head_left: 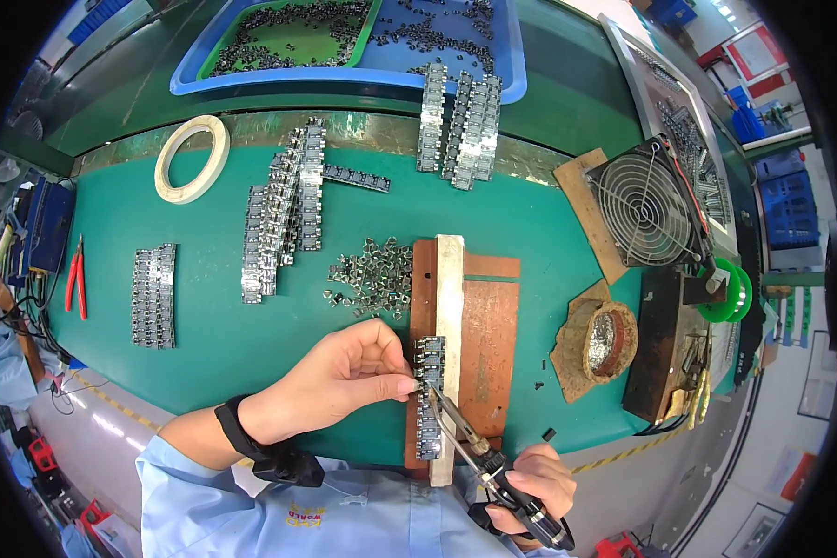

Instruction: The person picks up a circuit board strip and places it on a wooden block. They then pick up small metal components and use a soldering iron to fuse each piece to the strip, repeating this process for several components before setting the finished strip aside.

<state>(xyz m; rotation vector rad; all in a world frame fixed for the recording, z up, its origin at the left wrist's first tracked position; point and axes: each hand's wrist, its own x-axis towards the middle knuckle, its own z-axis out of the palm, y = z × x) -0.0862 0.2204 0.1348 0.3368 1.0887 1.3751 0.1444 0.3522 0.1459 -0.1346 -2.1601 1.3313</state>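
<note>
In the head view, the left hand (344, 377) comes in from the lower left and its fingertips (402, 384) press on the left edge of a strip of small dark components (429, 395) that lies on a pale metal bar (448, 316); the fingers are curled together and touch the strip from the side, but I cannot tell if they really pinch it or only steady it. The strip has its long axis along the bar, running from near the person toward the far side of the bench, and the bar itself rests on a brown wooden board (486, 335). The right hand (530, 484) is low at the right and is closed around the dark handle of a soldering iron (479, 446), which points up and to the left, so its tip meets the strip just below the left fingertips. So the strip lies up and left from the right grip, across the direction of the iron, and the left hand is clearly the nearer one to it. Just left of the board, touching nothing in the hands, there is a loose heap of small metal parts (372, 270). Farther on the green mat (205, 325) lie more finished strips (284, 209), a roll of tape (192, 158) and red pliers (76, 279), all well apart from both hands. At the right stand a small fan (646, 205) and a round tip-cleaning pad (607, 339), near the board but not touching it
</note>
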